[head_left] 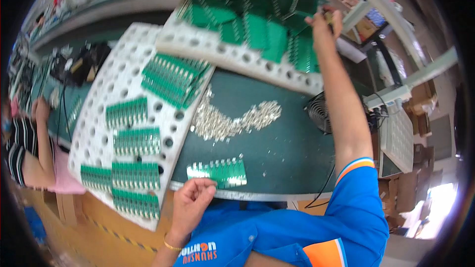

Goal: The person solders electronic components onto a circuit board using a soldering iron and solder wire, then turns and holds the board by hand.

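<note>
Near the table's front edge, my left hand [193, 201] is closed, thumb and forefinger pinched at the lower edge of a green circuit board panel [230, 173]. Small pale parts line that panel's far edge, and light glares off its left side. My right arm stretches far out. At its end my right hand [326, 22], somewhat blurred, has thumb and fingers apart beside the right end of many bare green panels [274, 42], which stand or lean in rows on a white foam block. Between the hands, a curved heap of small silvery parts [217, 122] lies on the dark green tabletop.
A perforated white foam board [94, 118] on the left carries several populated panels [136, 175] and a stacked pile [173, 79]. A black fan [318, 112] stands by my right forearm. Another person [34, 151] sits at far left. Metal shelf posts [435, 71] rise at right.
</note>
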{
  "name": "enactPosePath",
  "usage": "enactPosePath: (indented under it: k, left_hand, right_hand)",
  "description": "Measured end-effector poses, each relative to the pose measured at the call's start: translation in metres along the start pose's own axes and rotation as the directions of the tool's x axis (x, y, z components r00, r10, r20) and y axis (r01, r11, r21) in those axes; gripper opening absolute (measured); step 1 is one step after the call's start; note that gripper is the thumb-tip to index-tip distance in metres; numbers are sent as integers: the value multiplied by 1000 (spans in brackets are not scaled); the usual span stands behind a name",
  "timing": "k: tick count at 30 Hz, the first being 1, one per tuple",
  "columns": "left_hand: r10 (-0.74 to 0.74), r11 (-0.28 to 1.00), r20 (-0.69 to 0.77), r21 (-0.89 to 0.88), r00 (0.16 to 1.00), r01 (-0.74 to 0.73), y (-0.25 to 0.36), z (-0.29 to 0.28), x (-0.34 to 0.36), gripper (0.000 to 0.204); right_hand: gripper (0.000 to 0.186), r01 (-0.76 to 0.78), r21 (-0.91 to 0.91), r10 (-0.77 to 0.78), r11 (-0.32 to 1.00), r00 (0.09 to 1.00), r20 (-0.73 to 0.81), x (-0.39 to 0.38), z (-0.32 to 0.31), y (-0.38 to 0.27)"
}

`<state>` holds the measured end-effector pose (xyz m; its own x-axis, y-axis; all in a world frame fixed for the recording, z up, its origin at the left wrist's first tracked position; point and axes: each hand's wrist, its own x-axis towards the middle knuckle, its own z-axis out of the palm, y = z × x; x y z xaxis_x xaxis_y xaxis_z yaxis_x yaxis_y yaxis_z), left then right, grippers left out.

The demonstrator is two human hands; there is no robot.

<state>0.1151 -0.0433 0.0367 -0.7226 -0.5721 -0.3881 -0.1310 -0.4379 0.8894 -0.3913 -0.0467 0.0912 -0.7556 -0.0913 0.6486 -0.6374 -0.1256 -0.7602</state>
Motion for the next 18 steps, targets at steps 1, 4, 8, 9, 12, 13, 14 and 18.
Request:
enactPosePath:
  k: [1, 4, 8, 9, 12, 13, 14, 18]
  left_hand:
    - [2, 1000, 3, -6, 1000, -2, -2, -3, -2, 14]
    - [53, 998, -20, 41, 998, -52, -9, -7, -1, 14]
    - [37, 999, -80, 12, 996, -36, -16, -12, -4, 18]
    - [60, 994, -102, 101, 993, -50, -17, -13, -5, 21]
    - [106, 964, -144, 257, 984, -66, -22, -12, -5, 29]
    - [133, 947, -176, 312, 975, -73, -24, -12, -6, 33]
    - [134, 946, -161, 315, 978, -78, -25, -11, -5, 33]
    - [180, 885, -168, 458, 969, -85, -33, -3, 1, 49]
  right_hand:
    - [32, -7, -16, 9, 1000, 996, 92, 11, -5, 10]
    - [29, 174, -274, -118, 946, 971, 210, 43, -15, 45]
    - [23, 583, -579, -391, 570, 813, 432, 45, -25, 48]
    - [23, 574, -585, -378, 573, 818, 433, 45, -25, 44]
    - [25, 174, -755, -79, 633, 984, 160, 29, -17, 20]
    - [19, 210, -563, -99, 800, 970, 222, 9, -12, -2]
    - [15, 231, -345, -140, 910, 953, 268, 1, -17, -16]
    - [15, 103, 263, -191, 959, 922, 336, 32, -82, 20]
